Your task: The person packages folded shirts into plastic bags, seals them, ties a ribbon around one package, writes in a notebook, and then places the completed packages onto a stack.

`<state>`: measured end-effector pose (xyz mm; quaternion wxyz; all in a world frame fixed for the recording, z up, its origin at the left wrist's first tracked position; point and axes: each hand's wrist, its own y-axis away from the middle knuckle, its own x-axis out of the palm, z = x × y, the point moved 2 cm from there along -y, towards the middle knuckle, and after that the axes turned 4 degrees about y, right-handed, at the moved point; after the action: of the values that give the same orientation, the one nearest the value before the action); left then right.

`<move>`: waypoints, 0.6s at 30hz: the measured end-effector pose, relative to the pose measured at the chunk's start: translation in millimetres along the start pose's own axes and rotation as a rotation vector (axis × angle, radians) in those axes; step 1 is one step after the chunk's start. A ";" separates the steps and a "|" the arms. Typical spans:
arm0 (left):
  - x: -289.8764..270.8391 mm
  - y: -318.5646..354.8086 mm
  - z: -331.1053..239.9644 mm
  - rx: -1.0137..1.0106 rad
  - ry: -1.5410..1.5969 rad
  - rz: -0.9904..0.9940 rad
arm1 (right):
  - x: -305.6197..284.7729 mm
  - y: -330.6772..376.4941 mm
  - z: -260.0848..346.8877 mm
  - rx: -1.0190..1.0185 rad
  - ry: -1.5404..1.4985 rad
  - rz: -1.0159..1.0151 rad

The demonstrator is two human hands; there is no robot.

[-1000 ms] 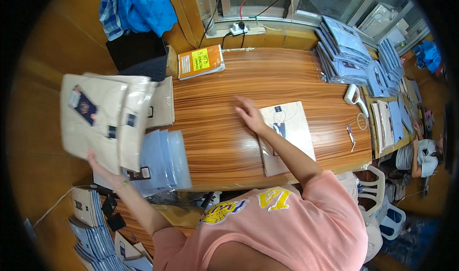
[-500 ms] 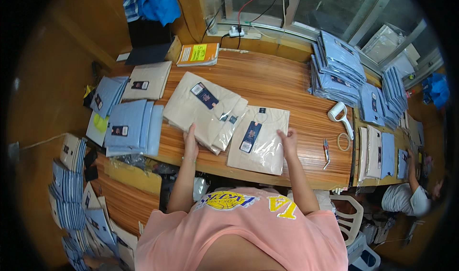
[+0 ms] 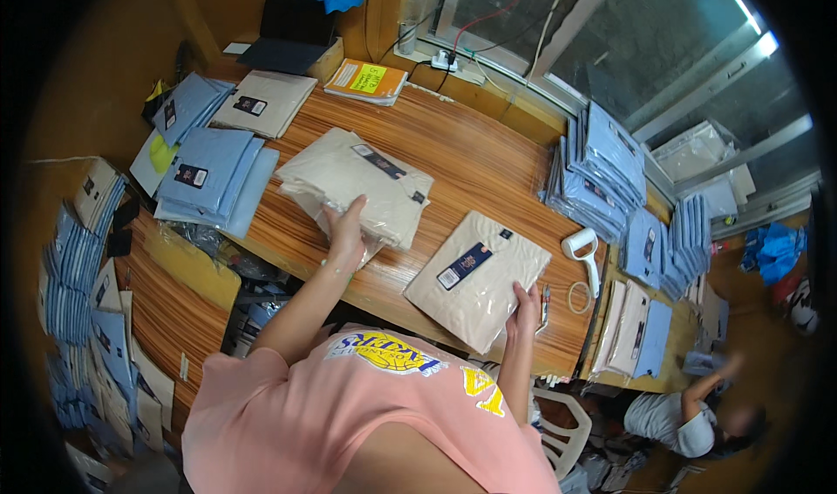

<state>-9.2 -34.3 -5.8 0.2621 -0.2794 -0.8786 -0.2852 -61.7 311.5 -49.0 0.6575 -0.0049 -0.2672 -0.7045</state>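
Leftmost, blue and beige garment stacks (image 3: 74, 267) stand too crowded to count. On the wooden table (image 3: 488, 167) come a back blue pile (image 3: 192, 102), a front blue pile (image 3: 222, 164) and one beige pile (image 3: 275, 97), each with one dark tag on top. One orange notebook (image 3: 384, 93) bears one yellow handwritten note. The left hand (image 3: 346, 237) grasps the near edge of a beige bundle (image 3: 344, 173), at least two bagged pieces, one tag uppermost. The right hand (image 3: 525, 309) grips the right edge of one beige package (image 3: 497, 272) at the table's front, showing one printed tag (image 3: 464, 265) and one neck label (image 3: 506, 233). Beyond: one ring (image 3: 570, 299), one white lint roller (image 3: 579, 243), blue stacks (image 3: 602, 158), one co-worker (image 3: 658, 418)
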 end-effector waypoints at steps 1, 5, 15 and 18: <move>13.1 -1.6 0.9 -0.068 0.014 -0.024 | -2.5 5.2 4.4 -0.016 -0.009 -0.037; 32.0 -50.5 45.9 -0.004 0.049 0.048 | -0.2 34.5 11.3 -0.109 -0.079 -0.151; 89.5 -177.1 133.4 -0.706 0.083 0.199 | 78.8 94.5 61.9 -0.445 -0.144 -0.289; 84.3 -130.7 65.1 -0.432 -0.152 0.258 | 114.2 88.4 79.5 -0.467 -0.276 -0.257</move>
<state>-172.1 -52.4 -45.5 0.1640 -0.4592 -0.7715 -0.4086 -22.4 237.1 92.7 0.5017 -0.2177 -0.1833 -0.8169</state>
